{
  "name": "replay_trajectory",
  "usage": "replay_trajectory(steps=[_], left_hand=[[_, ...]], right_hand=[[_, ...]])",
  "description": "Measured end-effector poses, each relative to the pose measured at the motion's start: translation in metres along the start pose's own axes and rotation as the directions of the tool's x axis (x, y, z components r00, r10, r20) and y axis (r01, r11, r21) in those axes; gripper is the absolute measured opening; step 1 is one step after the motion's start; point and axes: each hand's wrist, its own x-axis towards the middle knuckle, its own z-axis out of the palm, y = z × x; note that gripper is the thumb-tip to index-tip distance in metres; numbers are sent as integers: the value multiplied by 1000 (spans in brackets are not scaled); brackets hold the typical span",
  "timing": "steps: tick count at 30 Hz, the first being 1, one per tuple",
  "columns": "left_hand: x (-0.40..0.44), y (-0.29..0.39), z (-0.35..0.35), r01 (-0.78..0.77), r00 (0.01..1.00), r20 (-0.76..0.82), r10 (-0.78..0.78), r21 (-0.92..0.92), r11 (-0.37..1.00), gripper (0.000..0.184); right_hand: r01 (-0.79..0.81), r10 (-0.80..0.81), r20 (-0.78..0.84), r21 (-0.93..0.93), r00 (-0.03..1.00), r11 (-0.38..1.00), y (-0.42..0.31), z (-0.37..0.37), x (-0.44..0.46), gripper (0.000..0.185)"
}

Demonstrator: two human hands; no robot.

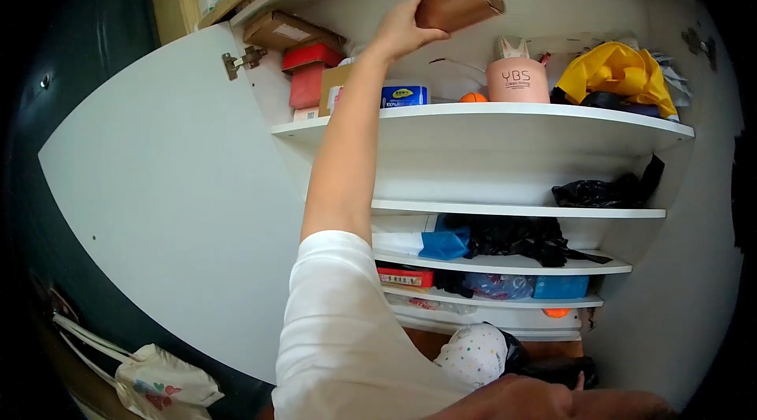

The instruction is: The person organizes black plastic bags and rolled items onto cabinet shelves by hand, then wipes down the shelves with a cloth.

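Observation:
My left hand (406, 29) is raised in front of the top shelf, its fingers wrapped round a brown cylindrical container (461, 3). The container is tilted, its round end toward the upper right. Below it on the shelf stand a pink YBS holder (517, 82), an orange ball (473, 97) and a blue box (404, 95). Part of my right hand (528, 398) shows at the bottom edge, dark and close to the camera, near black plastic (564, 371) and a white dotted item (475, 353). Its fingers are mostly hidden.
A white cabinet door (181, 207) hangs open at left. Red boxes (307, 85) and a yellow bag (615, 73) lie on the top shelf (489, 109). Lower shelves hold black bags (512, 237) and a blue box (561, 287). A cloth bag (165, 380) hangs at lower left.

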Motion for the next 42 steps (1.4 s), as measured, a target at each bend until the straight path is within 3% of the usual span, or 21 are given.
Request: replay_trajectory(steps=[1,3,4,6,8,14,16,19,22,26,28,32,34,35,36,37,38,39,40,41,42], left_hand=[[7,-13,1,-8,1000,4,8,0,1000,67],[12,-40,10,-5,1000,-14,8,234,972,70],[10,-42,15,-15,1000,-10,18,228,974,70],[2,-49,24,42,999,10,-50,409,911,70],[-4,-63,34,70,995,34,-94,434,898,71],[-12,-88,54,194,956,120,-268,427,883,72],[-10,-98,56,237,864,277,-421,513,825,76],[-11,-73,50,263,800,289,-527,620,739,80],[-17,-96,50,239,839,328,-434,494,836,82],[-22,-95,51,328,833,297,-466,414,849,81],[-20,-101,51,391,758,392,-521,366,845,74],[-22,-110,54,334,769,414,-487,389,859,61],[-20,-110,57,433,803,331,-495,247,867,46],[-19,-110,60,433,803,330,-496,248,867,46],[-18,-105,61,395,858,230,-460,281,875,40],[-18,-99,61,359,900,130,-416,318,877,35],[-17,-93,59,359,899,131,-417,322,876,35],[-15,-76,54,311,950,-92,-298,232,922,31],[-12,-58,52,233,931,-319,-177,150,961,27],[-12,-39,52,227,932,-319,-172,145,963,27],[-15,-19,53,107,898,-437,-55,94,990,23]], right_hand=[[11,-11,3,7,1000,1000,0,2,0,68],[52,-53,4,20,999,998,2,4,0,66],[79,-80,2,25,997,997,3,4,0,65],[143,-143,7,44,990,989,7,3,3,64],[196,-196,9,63,980,979,9,3,3,62],[72,-74,12,118,997,990,-13,6,-28,61],[-7,3,20,181,1000,984,-40,15,-68,60],[-38,32,34,175,999,984,-69,21,-115,60],[17,-22,42,111,999,994,-95,22,-152,63],[7,-7,10,0,1000,1000,-99,21,-155,65],[24,-24,19,-11,1000,1000,-98,21,-155,67],[27,-26,15,-28,1000,999,-100,22,-158,69],[26,-25,10,-52,1000,998,-104,22,-164,69],[29,-28,12,-59,1000,998,-105,22,-166,69],[32,-31,15,-65,999,997,-105,22,-168,69],[82,-83,61,15,995,997,-103,21,-170,68],[106,-111,83,59,990,993,-103,21,-170,68],[128,-139,105,104,985,986,-102,21,-171,68],[108,-122,114,124,986,986,-103,21,-172,68],[98,-114,116,135,987,986,-99,20,-166,68],[89,-107,118,145,987,985,-94,18,-160,68]])
